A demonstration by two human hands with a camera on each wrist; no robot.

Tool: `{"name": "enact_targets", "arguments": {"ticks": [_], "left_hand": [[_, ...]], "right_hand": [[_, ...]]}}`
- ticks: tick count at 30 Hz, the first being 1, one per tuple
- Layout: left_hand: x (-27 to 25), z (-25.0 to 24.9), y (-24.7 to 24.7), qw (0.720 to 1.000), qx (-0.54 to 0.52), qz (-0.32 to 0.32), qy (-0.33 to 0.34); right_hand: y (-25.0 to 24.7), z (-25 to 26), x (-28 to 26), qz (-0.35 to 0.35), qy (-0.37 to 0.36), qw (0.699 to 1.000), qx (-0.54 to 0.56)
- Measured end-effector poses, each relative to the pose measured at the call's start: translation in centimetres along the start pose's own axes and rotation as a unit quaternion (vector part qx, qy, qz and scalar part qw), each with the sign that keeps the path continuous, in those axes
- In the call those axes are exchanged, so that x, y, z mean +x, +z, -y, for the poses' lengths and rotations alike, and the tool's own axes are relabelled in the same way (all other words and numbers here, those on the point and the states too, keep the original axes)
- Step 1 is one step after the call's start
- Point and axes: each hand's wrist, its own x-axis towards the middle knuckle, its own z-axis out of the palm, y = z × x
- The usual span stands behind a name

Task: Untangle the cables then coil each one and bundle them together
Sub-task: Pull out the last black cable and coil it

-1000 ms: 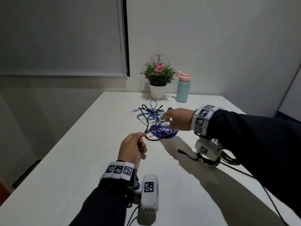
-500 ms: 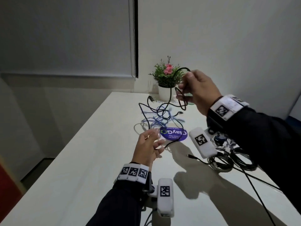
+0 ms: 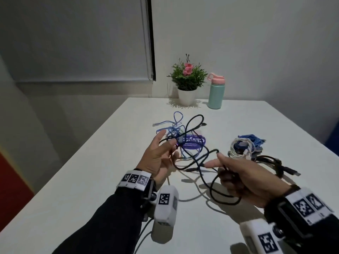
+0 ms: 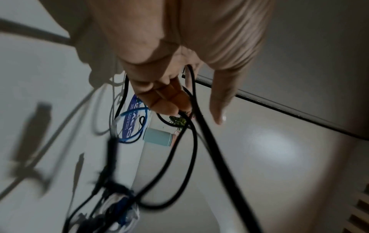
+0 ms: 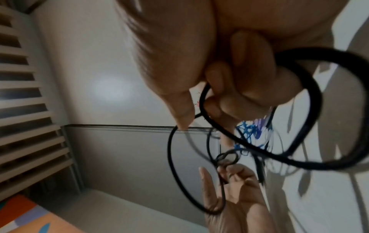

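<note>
A long black cable (image 3: 197, 163) runs from the tangle on the table to both hands. My left hand (image 3: 167, 142) is palm up with the index finger straight, and its other fingers (image 4: 165, 97) curl over a strand of the black cable (image 4: 201, 126). My right hand (image 3: 213, 160) is lower and nearer, its fingers (image 5: 235, 88) curled through a loop of the black cable (image 5: 311, 141) that hangs under the palm. A blue cable (image 3: 174, 129) lies tangled with the black one beyond the left hand.
A purple round sticker (image 3: 194, 143) lies under the tangle. Coiled white and blue cables (image 3: 244, 147) and a black coil (image 3: 271, 162) lie at the right. A potted plant (image 3: 187, 85) and a teal bottle (image 3: 215, 92) stand at the white table's (image 3: 91, 180) far edge.
My right hand came down from high near the plant to low at the front right, pulling black cable with it. My left hand turned palm up with a strand across it.
</note>
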Motion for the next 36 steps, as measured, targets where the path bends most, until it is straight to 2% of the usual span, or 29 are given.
{"name": "enact_targets", "arguments": {"ticks": [2,4,6,9,12,15,19,22,28,31,36], "left_hand": [[-0.1,0.0,0.0,0.998,0.063,-0.013,0.029],[0.0,0.0,-0.1,0.993,0.094,-0.033,0.057],[0.2,-0.2,-0.3,0.991,0.091,-0.060,0.078],[0.7,-0.6,-1.0,0.984,0.103,-0.103,0.106],[0.7,-0.6,-1.2,0.978,0.133,-0.110,0.117],[0.8,-0.8,-1.3,0.977,0.116,-0.125,0.130],[0.9,-2.3,-2.5,0.980,0.007,-0.147,0.137],[0.7,-2.8,-2.3,0.978,0.015,-0.158,0.136],[0.7,-4.0,-3.5,0.958,0.051,-0.269,0.087],[0.5,-3.7,-3.1,0.958,0.140,-0.246,0.052],[-0.1,-4.2,-1.0,0.952,0.280,-0.122,0.023]], "right_hand": [[-0.7,-0.6,-0.7,0.071,-0.003,0.996,-0.046],[-1.6,-0.6,-1.1,0.100,-0.021,0.993,-0.057],[-2.5,-0.3,-0.9,0.056,-0.074,0.995,-0.040],[-4.0,0.4,-0.5,-0.061,-0.169,0.982,0.052],[-4.9,1.3,-0.7,-0.072,-0.227,0.951,0.198],[-5.3,1.7,-0.9,-0.091,-0.217,0.930,0.282],[-5.8,1.5,-0.7,-0.098,-0.171,0.936,0.290],[-5.5,1.2,-0.6,-0.081,-0.154,0.939,0.297],[-5.7,1.2,-0.9,-0.030,-0.165,0.929,0.329],[-5.7,1.0,-0.9,0.001,-0.195,0.927,0.320],[-4.4,1.5,-1.6,0.029,-0.219,0.927,0.304]]}}
